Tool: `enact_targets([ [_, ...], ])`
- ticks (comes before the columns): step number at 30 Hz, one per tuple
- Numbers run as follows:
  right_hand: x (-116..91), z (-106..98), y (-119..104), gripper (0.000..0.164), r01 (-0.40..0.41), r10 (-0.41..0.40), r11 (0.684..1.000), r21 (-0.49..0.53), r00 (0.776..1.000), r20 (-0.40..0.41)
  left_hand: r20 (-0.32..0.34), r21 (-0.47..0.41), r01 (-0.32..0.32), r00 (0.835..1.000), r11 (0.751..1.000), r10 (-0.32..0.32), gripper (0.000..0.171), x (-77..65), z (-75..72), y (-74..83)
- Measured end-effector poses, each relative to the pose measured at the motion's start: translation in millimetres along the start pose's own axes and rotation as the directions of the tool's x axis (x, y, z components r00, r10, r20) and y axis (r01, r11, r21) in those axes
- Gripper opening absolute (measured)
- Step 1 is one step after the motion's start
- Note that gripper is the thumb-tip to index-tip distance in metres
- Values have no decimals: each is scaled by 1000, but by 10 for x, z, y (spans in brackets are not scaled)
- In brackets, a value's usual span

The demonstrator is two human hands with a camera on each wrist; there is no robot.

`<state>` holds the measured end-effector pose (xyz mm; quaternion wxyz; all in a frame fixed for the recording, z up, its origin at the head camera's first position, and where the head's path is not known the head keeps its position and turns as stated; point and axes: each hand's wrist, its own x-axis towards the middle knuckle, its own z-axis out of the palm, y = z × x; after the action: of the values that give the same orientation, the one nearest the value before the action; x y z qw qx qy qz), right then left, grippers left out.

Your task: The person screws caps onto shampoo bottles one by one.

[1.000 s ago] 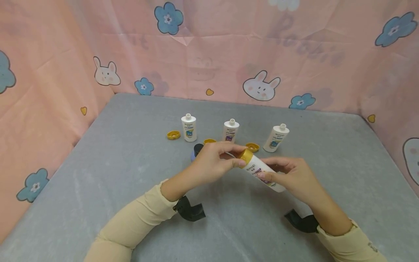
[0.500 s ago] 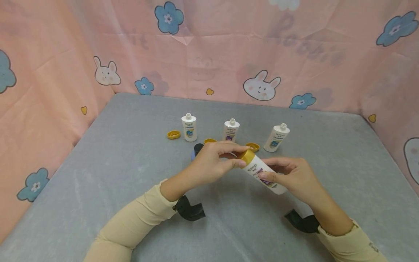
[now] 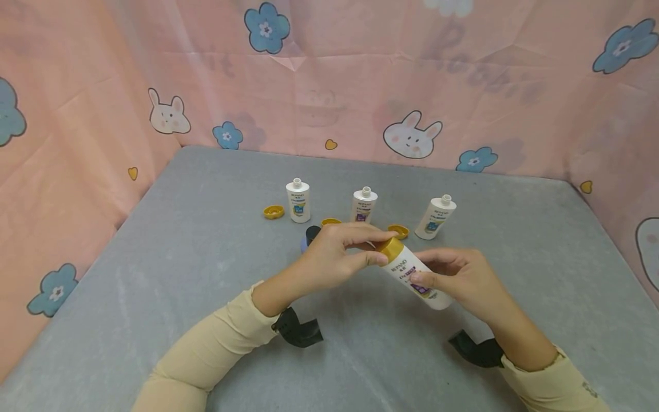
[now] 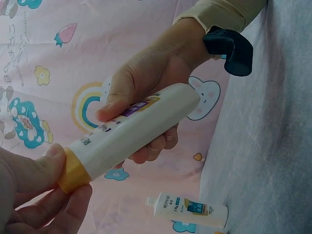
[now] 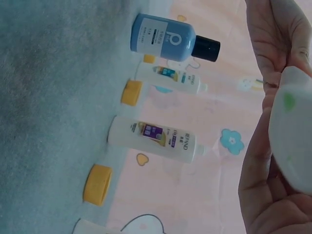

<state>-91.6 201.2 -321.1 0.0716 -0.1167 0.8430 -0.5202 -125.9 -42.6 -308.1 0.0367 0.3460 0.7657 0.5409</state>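
While I watch from my distant seat, the white plastic bottle with a purple label (image 4: pixel 141 131) hangs tilted above the table between two hands, its capped end raised toward the left. The left hand (image 3: pixel 332 257) pinches the smooth gold cap (image 3: pixel 392 249) with thumb on one side and fingertips on the other. The right hand (image 3: pixel 465 277) has its thumb pressed on the label and its fingers curled behind the body; I judge that this steadies the bottle while the other grip governs the cap. I cannot tell whether that cap is threaded tight or loose.

Farther off, I count three uncapped white bottles: a left one (image 3: pixel 299 203), a middle one (image 3: pixel 362 206) and a right one (image 3: pixel 435 219). Each stands with its bare neck up, and a gold cap lies just left of each (image 3: pixel 273 212), presumably so that the pairs stay matched. Behind the left forearm's hand I glimpse a blue bottle with a black cap (image 5: pixel 163 39), clearer from the right wrist. All stand on grey cloth (image 3: pixel 206 240), with a pink printed curtain (image 3: pixel 319 97) beyond.
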Motion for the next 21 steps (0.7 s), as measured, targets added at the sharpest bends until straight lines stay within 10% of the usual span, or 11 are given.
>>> enact_targets([
  [12,1,-28,29,21,36,-40,998,48,996,83,44,17,-51,998,999,50,35,-28,-34,0],
  [21,44,-16,39,33,-100,100,992,79,995,16,-30,-270,227,969,936,-244,36,25,79,-36],
])
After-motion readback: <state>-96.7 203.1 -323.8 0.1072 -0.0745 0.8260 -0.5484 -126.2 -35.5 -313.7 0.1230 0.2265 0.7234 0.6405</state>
